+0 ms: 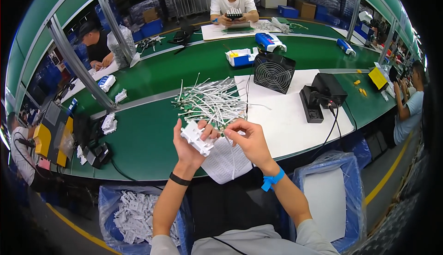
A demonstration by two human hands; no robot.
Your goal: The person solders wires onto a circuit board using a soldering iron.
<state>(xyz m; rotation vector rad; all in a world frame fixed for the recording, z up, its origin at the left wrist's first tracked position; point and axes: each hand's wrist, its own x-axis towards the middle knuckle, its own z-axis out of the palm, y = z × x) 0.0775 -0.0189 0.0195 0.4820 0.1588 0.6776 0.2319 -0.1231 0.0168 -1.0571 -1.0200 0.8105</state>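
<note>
My left hand (185, 145) is closed around a white moulded plastic part (197, 138), held tilted above the near edge of the bench. My right hand (251, 140) pinches a thin white cable (233, 160), whose tail hangs down over a printed paper sheet (221, 166). The fingertips of both hands are close together, and what lies at the cable's pinched end is too small to make out. Just beyond my hands, a heap of white cables with small green circuit boards (210, 99) lies on the green bench.
A black fan (274, 73) and a black power unit (328, 89) stand on a white sheet (295, 130) at right. Below the bench, a blue bin of white plastic parts (138, 216) is left, another lined bin (355, 195) right. Other people work around the line.
</note>
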